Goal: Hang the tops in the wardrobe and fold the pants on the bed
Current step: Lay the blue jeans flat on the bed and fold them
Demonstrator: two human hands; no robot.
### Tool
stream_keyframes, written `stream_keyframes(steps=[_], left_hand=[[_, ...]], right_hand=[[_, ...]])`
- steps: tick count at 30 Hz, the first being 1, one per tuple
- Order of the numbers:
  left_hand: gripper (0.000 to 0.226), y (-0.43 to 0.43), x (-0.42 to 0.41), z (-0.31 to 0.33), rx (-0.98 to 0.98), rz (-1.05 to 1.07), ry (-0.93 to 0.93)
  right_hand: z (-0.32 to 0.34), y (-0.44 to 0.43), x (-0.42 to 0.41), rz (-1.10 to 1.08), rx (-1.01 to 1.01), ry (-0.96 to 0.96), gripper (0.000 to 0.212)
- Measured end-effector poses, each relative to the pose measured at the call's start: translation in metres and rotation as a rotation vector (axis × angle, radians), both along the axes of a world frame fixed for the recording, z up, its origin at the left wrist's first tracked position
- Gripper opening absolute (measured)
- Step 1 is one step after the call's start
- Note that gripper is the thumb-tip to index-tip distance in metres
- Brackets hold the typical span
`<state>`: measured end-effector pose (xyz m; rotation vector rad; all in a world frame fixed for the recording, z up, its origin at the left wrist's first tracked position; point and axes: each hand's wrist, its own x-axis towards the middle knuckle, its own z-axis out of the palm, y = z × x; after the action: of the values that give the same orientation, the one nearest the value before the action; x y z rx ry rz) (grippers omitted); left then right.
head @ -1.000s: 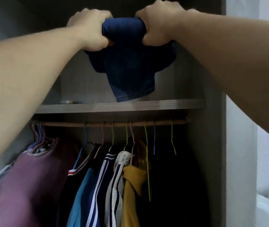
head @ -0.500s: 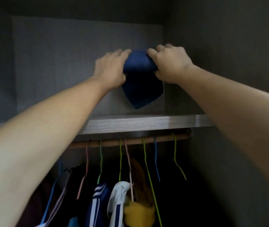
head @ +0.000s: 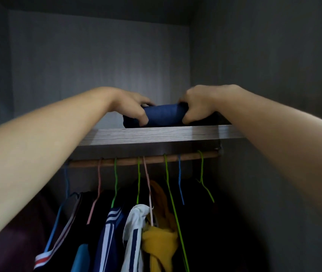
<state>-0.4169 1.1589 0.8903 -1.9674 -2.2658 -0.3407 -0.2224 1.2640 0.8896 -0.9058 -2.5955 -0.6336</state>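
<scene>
Folded dark blue jeans lie on the wardrobe's upper shelf, near its front edge. My left hand grips the bundle's left end, fingers curled over it. My right hand grips the right end the same way. Below the shelf, several tops hang on a wooden rail: a navy top with white stripes, a white one, a yellow one and a maroon one.
Several thin wire hangers in green, blue and pink hang on the rail, some bare at the right end. The wardrobe's right side wall stands close to my right arm. The shelf compartment behind the jeans is deep and dark.
Both hands have lowered the jeans from mid-air down onto the upper shelf. The cloth that hung loose now sits bundled flat on the board.
</scene>
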Motion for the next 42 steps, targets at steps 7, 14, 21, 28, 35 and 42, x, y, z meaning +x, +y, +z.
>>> stream_keyframes(steps=[7,14,21,28,35,42], left_hand=[[0.047,0.014,-0.004,-0.004,0.235,0.083,0.496],[0.054,0.057,0.008,-0.006,-0.098,0.177,0.393],[0.071,0.054,0.004,-0.013,-0.128,0.208,0.202],[0.049,0.027,0.007,-0.007,0.399,0.217,0.449],[0.061,0.006,0.01,-0.017,0.889,0.142,0.357],[0.063,-0.021,0.043,-0.049,1.144,0.039,0.358]], right_hand=[[0.002,0.011,-0.004,0.057,0.052,0.114,0.023],[-0.004,0.043,-0.014,-0.253,-0.112,-0.02,0.034],[-0.008,0.056,-0.013,-0.238,-0.261,0.004,0.04],[-0.011,0.034,0.01,-0.128,0.005,0.275,0.04],[-0.036,-0.019,0.041,-0.201,0.5,0.317,0.049],[-0.062,-0.07,0.101,-0.278,0.681,0.372,0.056]])
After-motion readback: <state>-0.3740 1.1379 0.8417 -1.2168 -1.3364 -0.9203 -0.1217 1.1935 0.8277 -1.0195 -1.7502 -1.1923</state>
